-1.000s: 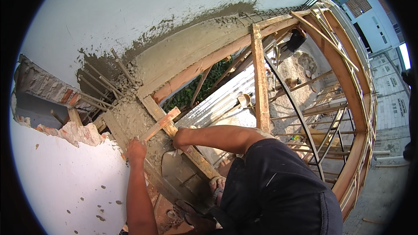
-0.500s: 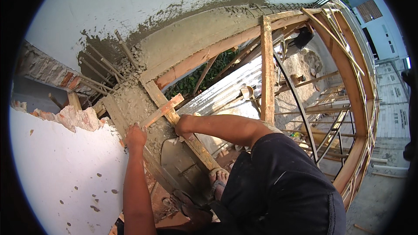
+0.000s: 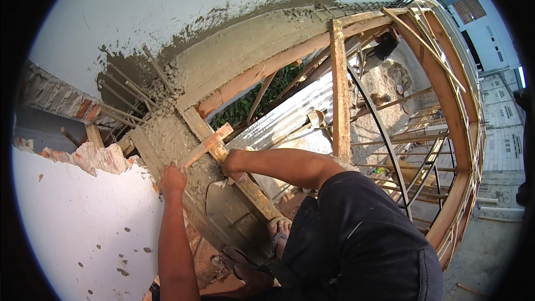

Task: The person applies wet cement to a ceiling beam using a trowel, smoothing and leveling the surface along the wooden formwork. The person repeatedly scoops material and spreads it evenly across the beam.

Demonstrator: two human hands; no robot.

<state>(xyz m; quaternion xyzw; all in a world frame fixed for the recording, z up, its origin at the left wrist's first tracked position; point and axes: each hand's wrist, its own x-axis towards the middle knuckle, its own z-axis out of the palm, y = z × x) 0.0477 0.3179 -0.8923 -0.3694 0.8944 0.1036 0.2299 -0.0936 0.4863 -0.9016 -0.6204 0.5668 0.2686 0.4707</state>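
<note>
My left hand is gripping the wooden batten spanning wet concrete; my right hand, grip unclear, is resting at the right formwork board. One-sided pushing risks skewing the batten.

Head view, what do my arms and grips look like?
Left forearm and right forearm are bare, without visible sleeves, watches or bands. Neither the left grip nor the right grip wears a glove. Dark cloth shows by the right forearm; whether it's a sleeve is unclear.
</note>
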